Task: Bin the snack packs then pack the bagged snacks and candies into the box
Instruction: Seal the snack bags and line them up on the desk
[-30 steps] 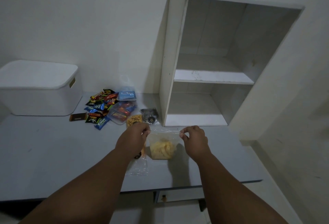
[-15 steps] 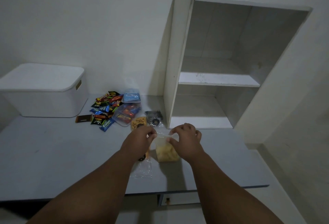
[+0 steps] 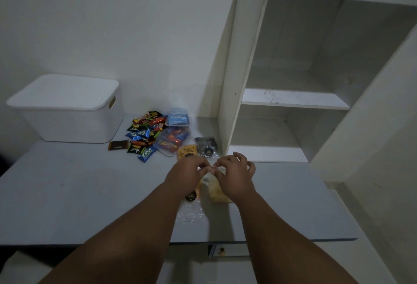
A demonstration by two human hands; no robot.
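**Both hands meet on the chip bag's top edge**

The room is dim, and the two hands cover most of the clear chip bag (image 3: pixel 218 193). Only its yellow lower part shows between the wrists. The bag's seal is hidden behind the fingertips, so I cannot tell whether it is closed. A small dark-labelled pack under the left wrist is too hidden to make out.

A second ago the hands were spread to the bag's two top corners. Now they have drawn together until they nearly touch.

The left hand (image 3: pixel 188 176) and right hand (image 3: pixel 234 175) each hold a pinching grip on the top edge, and the bag hangs just below the grip, over the near middle of the tabletop (image 3: pixel 79 193). An empty clear bag (image 3: pixel 190 213) lies just nearer. The candy pile (image 3: pixel 144 134) sits farther back to the left, beside the lidded white box (image 3: pixel 67 110).
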